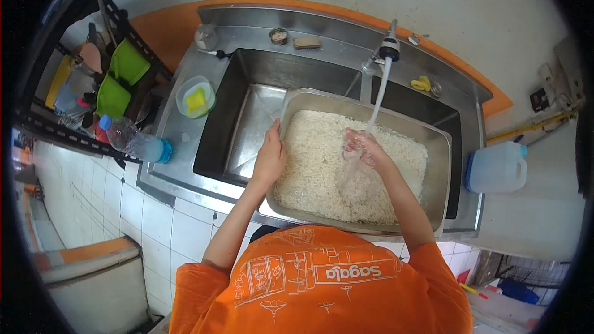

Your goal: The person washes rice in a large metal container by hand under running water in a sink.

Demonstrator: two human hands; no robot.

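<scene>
L hand (270, 159) grips steel tray (440, 167) rim | R hand (362, 147) spread in rice (315, 161)

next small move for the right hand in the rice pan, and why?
Probably sweep the right hand through the rice away from the stream. The tap's water lands right on that hand, at one spot near the pan's far edge, while the left hand grips the steel pan by its left rim, steadying it. Most of the rice lies outside the stream.
</scene>
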